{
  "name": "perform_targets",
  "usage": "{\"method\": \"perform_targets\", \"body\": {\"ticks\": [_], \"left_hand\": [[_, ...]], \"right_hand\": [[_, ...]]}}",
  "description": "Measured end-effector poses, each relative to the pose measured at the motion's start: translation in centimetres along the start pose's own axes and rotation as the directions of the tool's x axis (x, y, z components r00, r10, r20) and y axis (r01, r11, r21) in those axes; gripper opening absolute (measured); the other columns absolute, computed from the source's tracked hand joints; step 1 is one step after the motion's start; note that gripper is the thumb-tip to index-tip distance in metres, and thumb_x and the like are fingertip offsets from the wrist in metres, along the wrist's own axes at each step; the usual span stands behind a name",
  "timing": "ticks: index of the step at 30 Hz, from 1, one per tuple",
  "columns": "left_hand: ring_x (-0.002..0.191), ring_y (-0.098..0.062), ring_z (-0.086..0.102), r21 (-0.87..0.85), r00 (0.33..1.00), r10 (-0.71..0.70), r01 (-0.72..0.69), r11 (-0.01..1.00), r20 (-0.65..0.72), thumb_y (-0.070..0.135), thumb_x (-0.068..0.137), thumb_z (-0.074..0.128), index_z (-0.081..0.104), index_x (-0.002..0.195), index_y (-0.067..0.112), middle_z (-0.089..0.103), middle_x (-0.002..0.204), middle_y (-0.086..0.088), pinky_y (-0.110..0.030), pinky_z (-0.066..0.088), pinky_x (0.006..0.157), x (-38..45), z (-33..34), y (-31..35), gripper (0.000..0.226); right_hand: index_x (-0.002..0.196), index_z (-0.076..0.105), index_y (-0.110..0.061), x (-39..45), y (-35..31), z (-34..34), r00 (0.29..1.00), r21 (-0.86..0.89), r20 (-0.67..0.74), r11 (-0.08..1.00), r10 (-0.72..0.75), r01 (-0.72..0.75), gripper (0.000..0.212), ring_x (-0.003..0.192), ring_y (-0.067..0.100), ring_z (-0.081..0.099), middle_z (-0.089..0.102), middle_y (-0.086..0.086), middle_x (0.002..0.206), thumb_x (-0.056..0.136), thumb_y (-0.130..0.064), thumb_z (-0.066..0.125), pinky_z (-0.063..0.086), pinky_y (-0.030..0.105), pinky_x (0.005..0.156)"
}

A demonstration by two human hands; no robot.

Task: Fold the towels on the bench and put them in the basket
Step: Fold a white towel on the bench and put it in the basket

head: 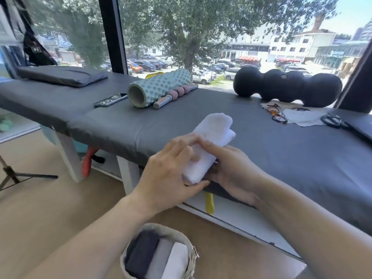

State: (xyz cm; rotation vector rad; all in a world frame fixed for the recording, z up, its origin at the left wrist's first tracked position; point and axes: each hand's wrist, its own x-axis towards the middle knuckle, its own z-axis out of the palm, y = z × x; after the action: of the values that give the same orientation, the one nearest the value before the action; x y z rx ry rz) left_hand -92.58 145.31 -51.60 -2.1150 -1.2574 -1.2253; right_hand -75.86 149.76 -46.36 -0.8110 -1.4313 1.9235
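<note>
A white towel (209,141), folded into a long thick bundle, was held at the near edge of the grey padded bench (281,154). Its near end was gripped by the left hand (171,174), with the thumb tucked beneath the bundle and the fingers curled over its top. The right hand (233,168) was placed against the towel's right side, its fingers wrapped around the underside and its thumb laid along the top fold, so that the towel was pinched between both hands. The far end of the towel was seen lying on the bench surface, angled away towards the window.

A round fabric basket (189,244) was seen on the wooden floor below the hands, just in front of the bench. Three folded towels were stood side by side in it: a dark towel (143,254) at the left, a grey towel (161,258) in the middle and a second white towel (177,260) at the right, each touching its neighbour.

Farther back on the bench, a pale green foam roller (159,87) was laid on its side, with a pink-beaded massage stick (175,95) touching it on the right and a phone (110,99) near it on the left. A black peanut-shaped roller (287,87) was set by the window, and glasses (277,113) were laid on a white cloth (302,117) just in front of it.
</note>
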Motion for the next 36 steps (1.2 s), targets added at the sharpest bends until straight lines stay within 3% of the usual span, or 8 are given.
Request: {"method": "perform_targets", "body": {"ticks": [3, 6, 10, 18, 21, 26, 32, 36], "left_hand": [[0.117, -0.011, 0.062, -0.444, 0.944, -0.325, 0.318, 0.838, 0.063, 0.040, 0.081, 0.073, 0.057, 0.103, 0.013, 0.063, 0.131, 0.007, -0.026, 0.051, 0.092, -1.2, -1.4, 0.0, 0.038], [0.107, -0.009, 0.066, -0.616, 0.673, -0.716, 0.646, 0.450, 0.183, 0.058, 0.069, 0.076, 0.057, 0.112, 0.025, 0.067, 0.120, 0.006, -0.029, 0.055, 0.086, -0.7, -2.5, -1.5, 0.058], [0.098, -0.034, 0.071, -0.589, 0.464, -0.627, 0.808, 0.009, 0.626, 0.051, 0.068, 0.079, 0.067, 0.116, 0.004, 0.074, 0.109, -0.017, -0.050, 0.056, 0.089, -1.0, -3.0, -3.3, 0.069], [0.089, -0.026, 0.074, -0.535, 0.215, -0.798, 0.831, -0.154, 0.563, 0.027, 0.074, 0.083, 0.073, 0.111, 0.010, 0.077, 0.100, -0.012, -0.031, 0.058, 0.063, -3.6, -3.4, -6.3, 0.042], [0.093, -0.024, 0.075, -0.507, 0.087, -0.857, 0.835, -0.215, 0.508, 0.028, 0.073, 0.086, 0.077, 0.110, 0.015, 0.079, 0.100, -0.007, -0.026, 0.057, 0.062, -4.5, -3.3, -7.3, 0.040], [0.087, -0.021, 0.075, -0.490, 0.025, -0.903, 0.846, -0.209, 0.428, 0.025, 0.069, 0.090, 0.078, 0.102, 0.016, 0.079, 0.092, -0.004, -0.030, 0.058, 0.068, -4.9, -2.5, -7.6, 0.036], [0.100, -0.026, 0.073, -0.268, -0.013, -0.825, 0.943, -0.198, 0.565, 0.043, 0.070, 0.089, 0.073, 0.113, 0.019, 0.078, 0.101, -0.003, -0.045, 0.057, 0.093, -7.3, -1.7, -8.9, 0.052], [0.103, -0.025, 0.072, -0.109, -0.053, -0.761, 0.981, -0.161, 0.647, 0.048, 0.067, 0.089, 0.072, 0.110, 0.020, 0.078, 0.102, -0.002, -0.046, 0.054, 0.099, -8.1, -0.9, -9.2, 0.054]], "right_hand": [[0.123, 0.064, -0.011, 0.9, -0.4, 0.2, 1.000, -0.232, 0.006, 0.972, -0.027, 0.028, 0.032, 0.099, 0.020, 0.073, 0.075, 0.008, 0.111, 0.095, -0.028, 0.064, 0.060, 0.031, 0.079], [0.125, 0.061, -0.013, 1.7, 0.6, 0.6, 0.983, -0.358, 0.164, 0.934, 0.084, -0.020, 0.030, 0.105, 0.020, 0.071, 0.073, 0.007, 0.116, 0.096, -0.018, 0.063, 0.059, 0.028, 0.081], [0.119, 0.064, -0.012, 3.2, 2.6, 1.9, 0.908, -0.447, 0.335, 0.891, 0.250, -0.081, 0.023, 0.107, 0.018, 0.071, 0.074, 0.005, 0.114, 0.098, -0.020, 0.060, 0.057, 0.027, 0.085], [0.115, 0.072, -0.014, 6.9, 8.4, 2.4, 0.887, -0.614, 0.302, 0.783, 0.350, -0.099, 0.032, 0.111, 0.015, 0.068, 0.075, -0.001, 0.112, 0.086, -0.024, 0.078, 0.050, 0.036, 0.103], [0.110, 0.069, -0.015, 7.5, 9.4, 3.0, 0.937, -0.613, 0.218, 0.786, 0.272, -0.085, 0.034, 0.100, 0.017, 0.071, 0.076, 0.000, 0.104, 0.080, -0.020, 0.083, 0.056, 0.035, 0.091], [0.092, 0.061, -0.021, 7.8, 9.2, 3.7, 0.990, -0.863, 0.124, 0.500, 0.072, 0.072, 0.034, 0.076, 0.014, 0.063, 0.067, -0.005, 0.085, 0.072, -0.032, 0.086, 0.048, 0.028, 0.063], [0.120, 0.069, -0.019, 7.8, 11.3, 1.7, 0.857, -0.611, 0.281, 0.769, 0.433, -0.188, 0.037, 0.109, 0.016, 0.069, 0.075, -0.002, 0.112, 0.088, -0.038, 0.074, 0.053, 0.038, 0.100], [0.127, 0.064, -0.010, 8.1, 12.5, 0.5, 0.808, -0.523, 0.268, 0.784, 0.525, -0.335, 0.047, 0.117, 0.028, 0.065, 0.072, 0.008, 0.121, 0.096, -0.045, 0.060, 0.049, 0.042, 0.105]]}}
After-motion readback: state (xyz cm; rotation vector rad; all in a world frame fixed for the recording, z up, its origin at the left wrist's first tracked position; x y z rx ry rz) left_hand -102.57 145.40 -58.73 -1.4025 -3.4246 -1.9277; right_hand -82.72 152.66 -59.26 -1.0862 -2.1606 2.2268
